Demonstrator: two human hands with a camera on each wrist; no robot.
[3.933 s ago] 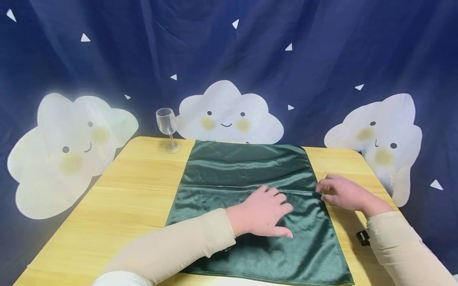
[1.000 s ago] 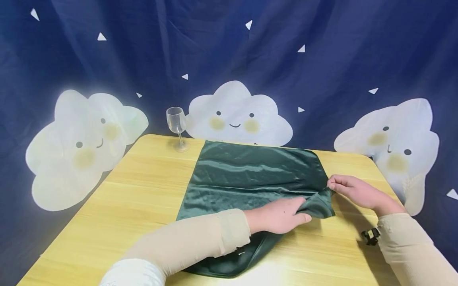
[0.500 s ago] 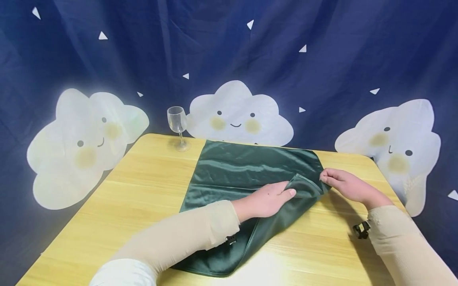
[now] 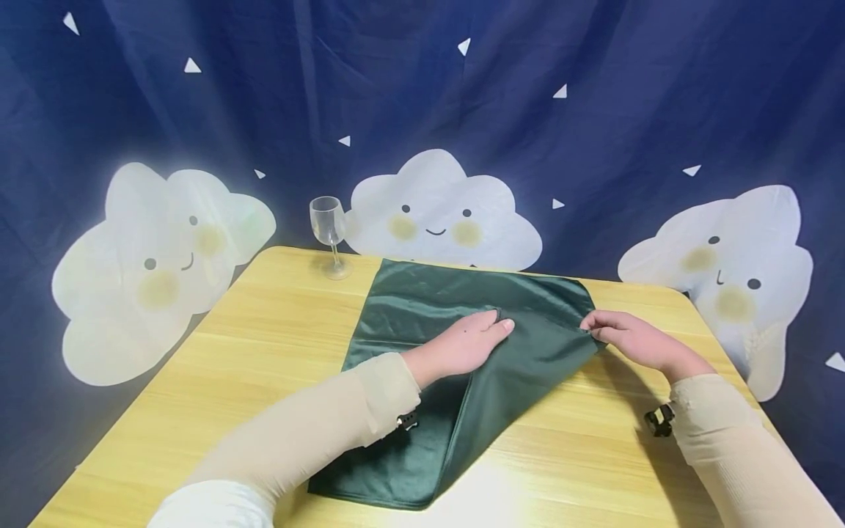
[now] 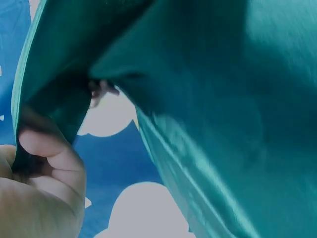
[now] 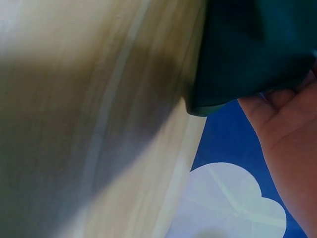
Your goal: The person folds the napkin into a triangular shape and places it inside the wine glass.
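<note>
A shiny dark green cloth point(image 4: 409, 462) covers the middle of the table, its right near part lifted and folded diagonally over toward the left. My left hand point(image 4: 460, 345) pinches the lifted corner above the cloth's middle; in the left wrist view the thumb and fingers point(image 5: 44, 183) grip the edge of the raised flap. At the cloth's right side, my right hand point(image 4: 634, 337) pinches the edge where the fold begins. The right wrist view has those fingers point(image 6: 277, 101) against the cloth's hem, the fingertips partly hidden by fabric.
A clear wine glass point(image 4: 328, 227) stands upright at the table's back left, near the cloth's far left corner. The light wooden table point(image 4: 218, 367) shows on both sides of the cloth. A blue curtain with cloud shapes point(image 4: 436, 205) hangs behind.
My left hand has taken the cloth's near right corner and carried it up and leftward, folding that part over. My right hand has closed on the right edge and shifted slightly left.
</note>
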